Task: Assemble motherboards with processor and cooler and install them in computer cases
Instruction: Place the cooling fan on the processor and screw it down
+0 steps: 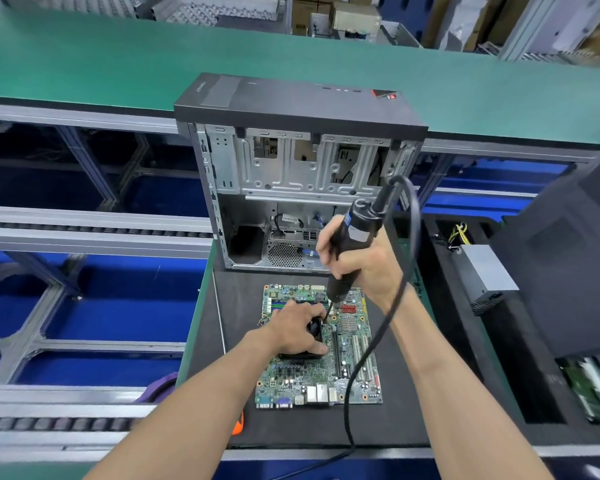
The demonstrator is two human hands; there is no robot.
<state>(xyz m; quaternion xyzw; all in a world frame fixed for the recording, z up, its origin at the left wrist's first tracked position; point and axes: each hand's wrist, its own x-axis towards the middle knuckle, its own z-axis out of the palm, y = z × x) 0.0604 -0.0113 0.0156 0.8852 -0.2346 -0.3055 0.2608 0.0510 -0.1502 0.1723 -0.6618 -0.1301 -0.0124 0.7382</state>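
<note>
Black screwdriver [355, 233] gripped by R hand [364, 261], L hand [297, 329] holding cooler [314, 332]

Right hand [364, 268] grips screwdriver [355, 237]; left hand [300, 329] holds cooler [315, 329] on motherboard [326, 375].

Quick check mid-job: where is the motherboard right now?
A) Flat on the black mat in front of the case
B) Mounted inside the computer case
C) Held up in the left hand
A: the motherboard lies flat on the black mat, in front of the open computer case.

Green conveyor belt [84, 64], blue floor [118, 306].
</note>
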